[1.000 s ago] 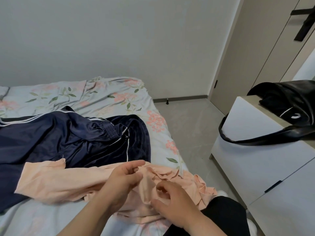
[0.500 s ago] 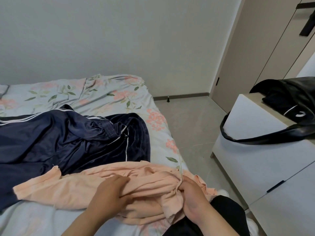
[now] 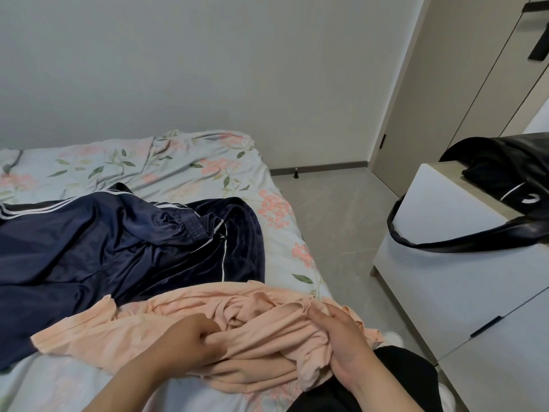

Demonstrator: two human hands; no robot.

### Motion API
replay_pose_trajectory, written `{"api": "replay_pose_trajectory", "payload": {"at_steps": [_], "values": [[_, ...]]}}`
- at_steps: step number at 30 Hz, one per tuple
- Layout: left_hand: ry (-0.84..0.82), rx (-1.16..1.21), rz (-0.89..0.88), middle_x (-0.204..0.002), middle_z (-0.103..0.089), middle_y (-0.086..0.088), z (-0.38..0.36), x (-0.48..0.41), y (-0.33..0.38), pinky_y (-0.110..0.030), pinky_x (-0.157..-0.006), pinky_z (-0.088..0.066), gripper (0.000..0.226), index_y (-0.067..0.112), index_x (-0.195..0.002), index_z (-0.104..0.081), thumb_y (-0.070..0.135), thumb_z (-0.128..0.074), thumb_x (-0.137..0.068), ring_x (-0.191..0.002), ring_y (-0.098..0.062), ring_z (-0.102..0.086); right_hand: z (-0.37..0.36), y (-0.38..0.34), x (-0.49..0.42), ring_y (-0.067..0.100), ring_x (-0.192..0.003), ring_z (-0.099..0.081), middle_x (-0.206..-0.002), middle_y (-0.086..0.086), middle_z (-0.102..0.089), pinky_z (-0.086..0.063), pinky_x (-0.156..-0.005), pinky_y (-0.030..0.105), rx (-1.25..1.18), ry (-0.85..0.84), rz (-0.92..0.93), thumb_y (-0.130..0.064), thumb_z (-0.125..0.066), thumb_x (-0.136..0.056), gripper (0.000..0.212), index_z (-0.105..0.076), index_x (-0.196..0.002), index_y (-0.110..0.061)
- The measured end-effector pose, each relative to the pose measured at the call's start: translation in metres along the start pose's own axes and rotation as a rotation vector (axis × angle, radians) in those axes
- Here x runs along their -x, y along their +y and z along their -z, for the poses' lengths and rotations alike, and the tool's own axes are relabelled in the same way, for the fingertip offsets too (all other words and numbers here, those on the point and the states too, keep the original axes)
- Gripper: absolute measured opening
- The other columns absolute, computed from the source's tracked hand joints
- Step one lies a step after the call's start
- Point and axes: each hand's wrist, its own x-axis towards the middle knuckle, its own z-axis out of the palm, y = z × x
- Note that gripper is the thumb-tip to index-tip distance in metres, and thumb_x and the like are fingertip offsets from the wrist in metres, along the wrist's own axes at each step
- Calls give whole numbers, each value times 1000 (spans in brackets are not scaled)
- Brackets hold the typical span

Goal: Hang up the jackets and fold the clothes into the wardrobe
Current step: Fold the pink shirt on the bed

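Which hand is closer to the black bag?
Right. The right hand grips the peach shirt at the edge of the bed nearest the black bag; the left hand grips it farther left, away.

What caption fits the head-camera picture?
Left hand and right hand grip a peach fabric top on a floral bed.

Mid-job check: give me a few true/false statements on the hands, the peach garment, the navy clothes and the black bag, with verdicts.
1. The left hand and the right hand both grip the peach garment. True.
2. The peach garment is neatly folded. False: it lies bunched and crumpled.
3. The black bag sits on the white cabinet. True.
4. The navy clothes lie on the white cabinet. False: they lie spread on the bed.
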Motion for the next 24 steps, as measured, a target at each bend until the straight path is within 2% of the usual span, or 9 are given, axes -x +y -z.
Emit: {"api": "replay_pose_trajectory", "payload": {"at_steps": [3,7,9,13,15,17,19,21,24], "values": [[62,34,-95,-93,-61,14,3,3,5,-20,-81,-46,25,26,-70,-60,48,-68,-62,-90,2,-56,3,0,-3,33,-93,-72,-104,24,-72,-57,-76,38,-109,19,8,-15,-69,-80,17,-77,-91,-4],[-18,-99,-39,-78,-56,14,9,11,18,-18,-60,-38,36,27,-78,-48,53,-64,-60,-72,-1,-50,8,-4,-7,32,-90,-72,-104,24,-72,-55,-79,43,-287,93,35,-12,-57,-94,20,-64,-109,-1],[-123,-234,-11,-83,-54,16,9,12,27,-22,-62,-37,42,32,-85,-47,63,-60,-60,-78,-3,-50,15,-10,-7,30,-86,-73,-97,21,-73,-58,-71,43,-380,141,66,-15,-50,-101,20,-60,-113,-3],[-288,-238,151,-86,-55,18,6,15,35,-26,-70,-40,55,34,-84,-55,83,-53,-60,-83,-5,-53,39,-23,-2,44,-113,-63,-125,31,-61,-48,-97,60,-563,164,-9,-44,-52,-97,51,-55,-130,-6],[-284,-55,140,-68,-52,16,6,18,35,-22,-60,-37,49,25,-67,-52,74,-58,-65,-65,-2,-50,41,-30,5,51,-103,-65,-116,37,-63,-53,-84,64,-553,61,-147,-65,-56,-81,80,-66,-115,7],[-245,107,44,-60,-50,13,6,20,35,-19,-56,-35,33,25,-60,-51,54,-63,-68,-60,-1,-47,38,-31,10,44,-82,-72,-93,32,-71,-58,-60,55,-545,31,-157,-69,-56,-74,77,-74,-93,4],[-159,274,-9,-69,-60,10,4,22,34,-18,-62,-41,16,26,-67,-60,40,-67,-64,-67,0,-55,37,-26,11,31,-71,-75,-83,23,-73,-58,-54,44,-490,120,-45,-60,-62,-74,60,-64,-94,-3],[-61,412,-16,-80,-65,3,5,24,31,-27,-70,-46,21,22,-77,-63,31,-70,-60,-76,-7,-60,35,-21,8,32,-83,-74,-88,22,-73,-60,-66,44,-411,134,59,-43,-69,-76,44,-63,-98,-5],[-33,679,-42,-78,-61,-2,11,28,27,-34,-66,-42,23,19,-71,-56,20,-76,-60,-74,-16,-55,31,-17,8,39,-95,-71,-97,29,-70,-58,-81,48,-334,34,62,-6,-70,-78,17,-62,-93,-2]]}}
